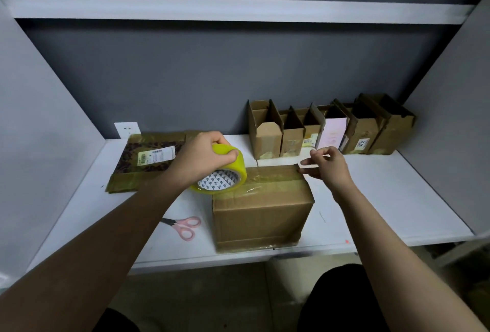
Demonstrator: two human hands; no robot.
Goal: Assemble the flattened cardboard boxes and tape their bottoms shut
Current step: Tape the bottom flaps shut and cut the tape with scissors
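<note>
— Box [261,215] sitting upside down on the surface [384,199], directly below and between both hands, bottom flaps facing up for taping. Why turned over like that?

— Putting the seam on top, within easy reach. Yellow-tinted tape strip [273,176] already lying along the closed flaps, running from one hand toward the other.

— And the left hand [204,156]?

— Curling fingers round the tape roll [221,175], holding it tilted at the box's left edge, probably keeping the strip taut while paying it out.

— Right hand [328,165] doing what?

— Hovering at the box's far right corner, thumb and fingertips drawn together as if pinching the tape's free end; too small to say for certain whether anything is between them.

— Cutting next, perhaps?

— Likely. Scissors [185,227] lying just under the left forearm, close enough for a quick grab.

— Beyond the hands?

— Row of assembled boxes [328,130] standing along the back, parked clear of the working spot. Flattened cardboard [148,160] waiting beyond the left hand, presumably next in line.
</note>
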